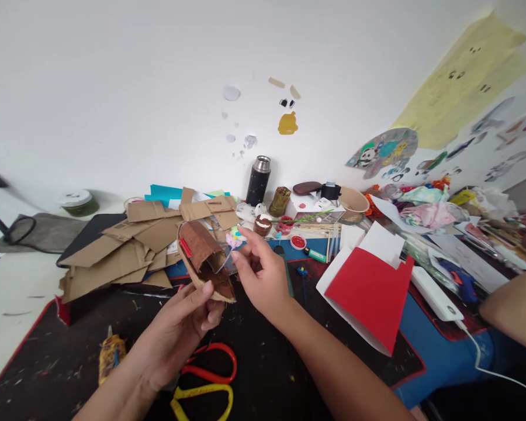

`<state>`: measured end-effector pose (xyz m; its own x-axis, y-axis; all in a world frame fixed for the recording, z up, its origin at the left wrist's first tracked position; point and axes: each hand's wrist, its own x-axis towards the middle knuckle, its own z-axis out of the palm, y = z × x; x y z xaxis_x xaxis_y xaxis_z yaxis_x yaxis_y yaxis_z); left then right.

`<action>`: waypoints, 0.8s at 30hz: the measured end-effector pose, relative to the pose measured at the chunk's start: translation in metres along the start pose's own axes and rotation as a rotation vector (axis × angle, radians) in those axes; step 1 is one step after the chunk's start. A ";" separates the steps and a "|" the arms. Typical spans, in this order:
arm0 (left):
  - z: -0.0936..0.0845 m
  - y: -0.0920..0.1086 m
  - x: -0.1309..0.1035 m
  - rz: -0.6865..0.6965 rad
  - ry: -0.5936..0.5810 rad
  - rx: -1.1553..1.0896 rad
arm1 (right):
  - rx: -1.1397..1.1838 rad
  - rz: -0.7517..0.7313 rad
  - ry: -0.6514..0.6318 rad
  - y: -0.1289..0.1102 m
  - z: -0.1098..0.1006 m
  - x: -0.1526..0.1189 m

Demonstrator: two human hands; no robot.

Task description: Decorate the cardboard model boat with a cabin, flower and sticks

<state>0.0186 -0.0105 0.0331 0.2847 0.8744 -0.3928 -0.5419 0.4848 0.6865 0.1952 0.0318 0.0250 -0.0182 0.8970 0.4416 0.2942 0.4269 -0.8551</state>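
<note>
My left hand (188,318) grips a brown cardboard model (201,242) from below, its thumb on the near edge. The model has a curved, roof-like top with a small red strip on one side and an open hollow facing right. A small pink, yellow and blue flower (234,238) on a thin purple stem stands at this opening. Thumb and forefinger of my right hand (263,269) close around the flower's stem, close to the model. The stem's lower end reaches into the hollow; whether it is fixed there I cannot tell.
Loop handles (210,362), red and yellow, and a yellow glue-stained tool (111,354) lie on the black mat. Cardboard pieces (127,240) pile up at left. A black flask (258,180), a red folded sheet (368,292) and a white power strip (436,292) stand around. Another person's arm (512,298) rests at right.
</note>
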 end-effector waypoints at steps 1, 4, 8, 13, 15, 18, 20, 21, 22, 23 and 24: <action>0.000 0.000 0.000 0.006 -0.001 0.005 | 0.035 0.033 0.008 -0.001 -0.001 0.000; -0.002 0.001 0.000 0.028 -0.017 0.016 | 0.175 0.143 0.034 0.001 -0.002 -0.002; -0.005 0.002 0.001 0.061 -0.046 0.050 | 0.309 0.288 -0.015 0.007 -0.004 -0.005; -0.002 0.001 0.002 0.057 0.011 0.065 | 0.359 0.357 -0.093 0.007 -0.004 -0.007; 0.000 0.001 0.001 0.048 0.021 0.063 | 0.378 0.360 -0.098 0.006 -0.003 -0.005; 0.001 0.000 0.001 0.049 0.002 0.060 | 0.406 0.370 -0.100 0.006 -0.002 -0.003; 0.001 0.000 0.001 0.048 -0.014 0.062 | 0.421 0.377 -0.108 0.007 -0.002 -0.002; 0.001 0.000 0.001 0.048 -0.017 0.064 | 0.425 0.378 -0.114 0.007 -0.001 -0.002; 0.000 -0.001 0.001 0.048 -0.019 0.069 | 0.427 0.379 -0.120 0.007 -0.001 -0.002; 0.000 -0.002 0.001 0.049 -0.022 0.075 | 0.428 0.379 -0.123 0.007 0.000 -0.002; 0.000 -0.002 0.002 0.048 -0.027 0.082 | 0.427 0.381 -0.122 0.007 0.000 -0.002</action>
<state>0.0201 -0.0101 0.0309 0.2815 0.8964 -0.3425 -0.4895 0.4411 0.7522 0.1969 0.0330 0.0178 -0.1041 0.9922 0.0686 -0.1092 0.0572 -0.9924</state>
